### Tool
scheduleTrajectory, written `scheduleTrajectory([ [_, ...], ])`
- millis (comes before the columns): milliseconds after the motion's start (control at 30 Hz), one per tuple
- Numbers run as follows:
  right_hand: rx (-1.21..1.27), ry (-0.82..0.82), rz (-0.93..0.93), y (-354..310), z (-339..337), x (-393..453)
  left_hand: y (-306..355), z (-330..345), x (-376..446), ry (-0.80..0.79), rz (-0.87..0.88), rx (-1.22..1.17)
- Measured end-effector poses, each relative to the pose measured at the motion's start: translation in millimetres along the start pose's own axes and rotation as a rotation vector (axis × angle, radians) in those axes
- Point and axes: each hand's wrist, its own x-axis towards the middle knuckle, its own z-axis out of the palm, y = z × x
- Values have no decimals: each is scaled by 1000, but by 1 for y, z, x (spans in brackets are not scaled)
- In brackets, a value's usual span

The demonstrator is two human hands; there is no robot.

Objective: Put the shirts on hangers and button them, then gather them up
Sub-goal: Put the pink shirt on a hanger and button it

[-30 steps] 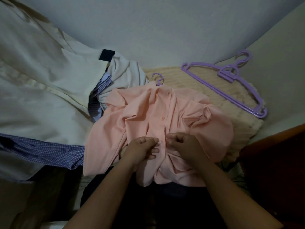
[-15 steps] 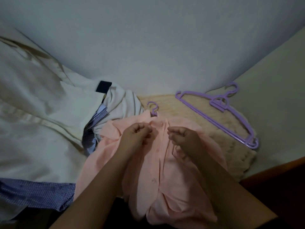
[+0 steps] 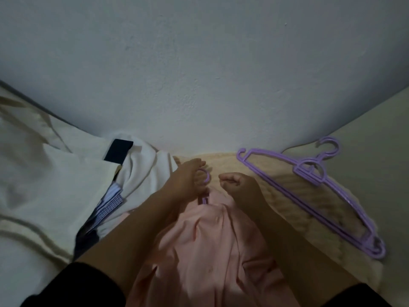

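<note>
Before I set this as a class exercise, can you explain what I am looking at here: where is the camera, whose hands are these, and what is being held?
There is no machine. One wide-angle camera sits on a person's head and looks down at their two bare hands. The left hand grips the hook of a purple plastic hanger that sits inside a pale pink button-up shirt. The right hand is curled beside it; whether it pinches anything cannot be told. To the right, spare purple plastic hangers lie on a cream knitted blanket. To the left lie white cloth and a blue checked shirt.
</note>
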Motion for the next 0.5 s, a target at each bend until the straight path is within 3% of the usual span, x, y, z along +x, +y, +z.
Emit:
scheduleTrajectory([
  [167,55,-4,19,14,2,8,-24,9,25,-260,-70,39],
  [367,90,-2,3,14,-1,11,-29,6,32,-243,-15,122],
  [500,98,6,-4,12,-3,7,-29,6,34,-322,-25,153],
])
